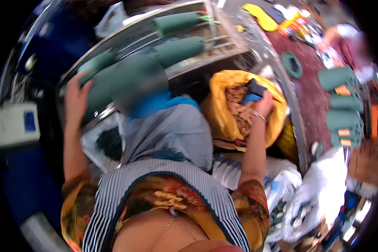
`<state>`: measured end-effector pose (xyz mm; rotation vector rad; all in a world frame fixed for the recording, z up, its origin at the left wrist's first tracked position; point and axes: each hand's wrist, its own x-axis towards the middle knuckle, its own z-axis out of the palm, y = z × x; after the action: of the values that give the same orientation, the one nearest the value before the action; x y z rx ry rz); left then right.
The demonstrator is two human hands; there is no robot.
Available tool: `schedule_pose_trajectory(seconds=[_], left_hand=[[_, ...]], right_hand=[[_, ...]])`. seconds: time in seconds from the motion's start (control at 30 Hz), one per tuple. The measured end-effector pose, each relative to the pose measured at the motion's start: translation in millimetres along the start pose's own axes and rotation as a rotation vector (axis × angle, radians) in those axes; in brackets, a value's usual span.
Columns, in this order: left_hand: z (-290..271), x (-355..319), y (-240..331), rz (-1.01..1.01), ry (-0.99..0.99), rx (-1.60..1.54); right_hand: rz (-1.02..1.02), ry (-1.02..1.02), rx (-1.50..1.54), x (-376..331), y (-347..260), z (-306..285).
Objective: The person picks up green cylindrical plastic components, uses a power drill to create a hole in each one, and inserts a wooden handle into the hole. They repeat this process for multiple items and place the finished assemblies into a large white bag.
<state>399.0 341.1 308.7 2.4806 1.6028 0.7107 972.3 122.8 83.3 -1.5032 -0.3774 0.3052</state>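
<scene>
Remotely, I saw the left hand (pixel 76 93) against a green roll (pixel 101 87) in the far-left tray (pixel 231 42), perhaps steadying it (I couldn't tell its grip). Rightward, the right hand (pixel 263 105) grasped a dark block (pixel 256 88) above brown pieces (pixel 239 111) in a yellow bag (pixel 277 94), gaping presumably for easy reach.
</scene>
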Motion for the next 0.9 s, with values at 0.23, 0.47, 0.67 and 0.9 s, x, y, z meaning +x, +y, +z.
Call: schedule_pose_trajectory(seconds=[0.23,0.47,0.67,0.9], left_hand=[[33.0,-21.2,146.6,0.528,0.179,-0.715],[-12.1,-50.1,166.1,1.070,0.208,-0.213],[-1.2,-13.1,122.4,0.348,-0.436,-1.218],[86.0,-53.5,148.9,-0.827,-0.534,-2.027]], right_hand=[[-0.713,-0.773,-0.144,-204.4,-205.4,123.9],[-1.278,-0.937,-0.516,-186.8,-254.3,155.1],[-0.009,-1.746,-0.105,-139.5,-266.3,133.7],[0.531,-0.670,1.059,-220.5,-181.1,146.3]])
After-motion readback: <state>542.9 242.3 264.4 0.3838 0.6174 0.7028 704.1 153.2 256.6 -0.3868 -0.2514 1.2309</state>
